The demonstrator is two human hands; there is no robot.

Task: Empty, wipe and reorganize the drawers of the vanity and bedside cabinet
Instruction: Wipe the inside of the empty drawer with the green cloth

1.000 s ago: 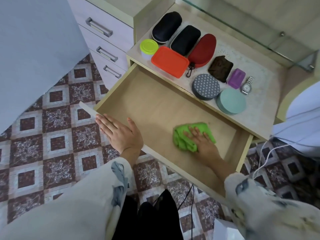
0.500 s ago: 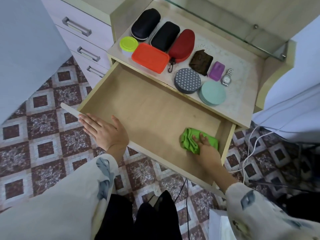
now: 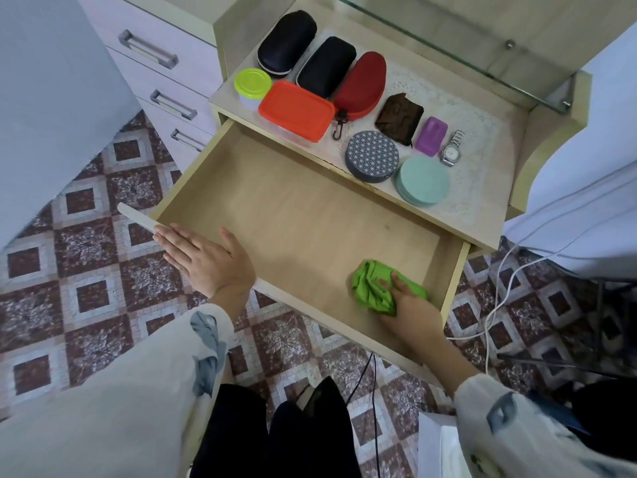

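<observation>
Between the left hand (image 3: 206, 263), laid on the drawer front (image 3: 138, 219), and the right hand (image 3: 410, 305), gripping the green cloth (image 3: 375, 288), the drawer floor (image 3: 293, 219) lies bare and open to a reach from above. Just right of the right hand the side wall (image 3: 455, 281) closes the way. Beyond both hands the cabinet top (image 3: 482, 188) covers the drawer's back, crowded from the orange box (image 3: 296, 110) to the teal round tin (image 3: 422, 179), with a bare strip further right

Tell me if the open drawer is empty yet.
Emptied: the drawer holds only the green cloth gripped by the right hand; its bare bottom shows elsewhere.
</observation>
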